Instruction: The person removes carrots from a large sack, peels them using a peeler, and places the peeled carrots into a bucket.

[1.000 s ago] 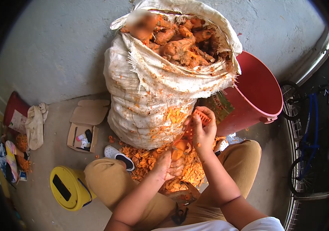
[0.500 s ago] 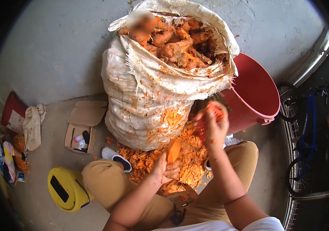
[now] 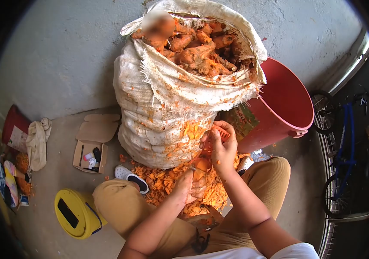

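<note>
Right hand [image 3: 224, 149] closer, pinching perforated orange tool [image 3: 207, 150] | left hand [image 3: 189, 187] clasping bright orange root [image 3: 198, 174]

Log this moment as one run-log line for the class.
left hand: holding root | right hand: holding orange tool at root | peelings: heaped below | sack: open, roots inside

Orange peeler [image 3: 222, 133] at orange root [image 3: 198, 174]
</note>
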Demonstrator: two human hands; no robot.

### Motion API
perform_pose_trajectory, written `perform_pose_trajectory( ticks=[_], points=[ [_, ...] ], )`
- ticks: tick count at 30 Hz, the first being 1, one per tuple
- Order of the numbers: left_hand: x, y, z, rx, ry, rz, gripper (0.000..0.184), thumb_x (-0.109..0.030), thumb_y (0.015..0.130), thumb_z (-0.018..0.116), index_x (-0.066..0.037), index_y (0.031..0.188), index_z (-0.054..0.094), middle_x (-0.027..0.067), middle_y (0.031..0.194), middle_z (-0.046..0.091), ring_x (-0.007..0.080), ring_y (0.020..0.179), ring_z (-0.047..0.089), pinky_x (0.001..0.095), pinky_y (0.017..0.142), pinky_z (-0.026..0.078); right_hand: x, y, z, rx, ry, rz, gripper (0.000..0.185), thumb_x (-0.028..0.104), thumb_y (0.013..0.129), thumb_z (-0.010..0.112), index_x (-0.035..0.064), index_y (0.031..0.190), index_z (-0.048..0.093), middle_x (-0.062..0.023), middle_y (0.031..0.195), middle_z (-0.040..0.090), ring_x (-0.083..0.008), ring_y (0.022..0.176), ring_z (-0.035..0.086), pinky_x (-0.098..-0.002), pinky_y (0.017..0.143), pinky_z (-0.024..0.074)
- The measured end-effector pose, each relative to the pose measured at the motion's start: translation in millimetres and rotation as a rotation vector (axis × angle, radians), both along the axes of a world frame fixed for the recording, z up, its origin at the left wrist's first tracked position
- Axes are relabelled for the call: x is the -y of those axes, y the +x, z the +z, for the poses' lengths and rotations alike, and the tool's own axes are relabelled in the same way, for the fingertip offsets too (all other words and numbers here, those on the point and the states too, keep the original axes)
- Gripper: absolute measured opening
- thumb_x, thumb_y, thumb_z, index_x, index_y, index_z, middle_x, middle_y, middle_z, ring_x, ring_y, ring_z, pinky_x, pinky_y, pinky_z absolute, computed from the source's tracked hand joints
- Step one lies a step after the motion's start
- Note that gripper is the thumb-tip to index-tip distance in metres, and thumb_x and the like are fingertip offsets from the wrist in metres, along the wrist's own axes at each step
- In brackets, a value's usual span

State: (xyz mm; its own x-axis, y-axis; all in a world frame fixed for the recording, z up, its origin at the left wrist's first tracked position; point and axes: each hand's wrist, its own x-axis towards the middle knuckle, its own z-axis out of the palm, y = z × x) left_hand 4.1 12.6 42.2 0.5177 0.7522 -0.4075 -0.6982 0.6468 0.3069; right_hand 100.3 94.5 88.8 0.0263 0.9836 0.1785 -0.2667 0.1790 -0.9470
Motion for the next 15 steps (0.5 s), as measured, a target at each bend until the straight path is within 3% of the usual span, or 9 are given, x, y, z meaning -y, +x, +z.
perform_pose_trajectory(
  ticks=[6,15],
  points=[
    [-3.3,0.1,3.8,0.031,0.005,-0.046,0.034,-0.044,0.088,0.030,-0.014,0.079,0.043,-0.0044,0.044,0.027,0.0057,0.032,0.019,0.0190,0.030,0.016,-6.9,6.4,11.9,-0.021,0.008,0.015,0.016,0.007,0.087,0.041,0.0008,0.102,0.037,-0.0079,0.065,0.053,-0.0114,0.052,0.051,-0.0218,0.047,0.0435],
    [0.8,2.7,1.4,-0.116,0.033,-0.039,0.034,-0.044,0.088,0.033,-0.013,0.081,0.045,-0.0038,0.045,0.029,0.0065,0.032,0.020,0.0192,0.031,0.017,-16.9,14.3,23.9,0.097,-0.071,0.076,0.016,0.008,0.087,0.042,-0.0015,0.099,0.040,-0.0073,0.061,0.053,-0.0110,0.048,0.051,-0.0211,0.044,0.0426]
  ],
)
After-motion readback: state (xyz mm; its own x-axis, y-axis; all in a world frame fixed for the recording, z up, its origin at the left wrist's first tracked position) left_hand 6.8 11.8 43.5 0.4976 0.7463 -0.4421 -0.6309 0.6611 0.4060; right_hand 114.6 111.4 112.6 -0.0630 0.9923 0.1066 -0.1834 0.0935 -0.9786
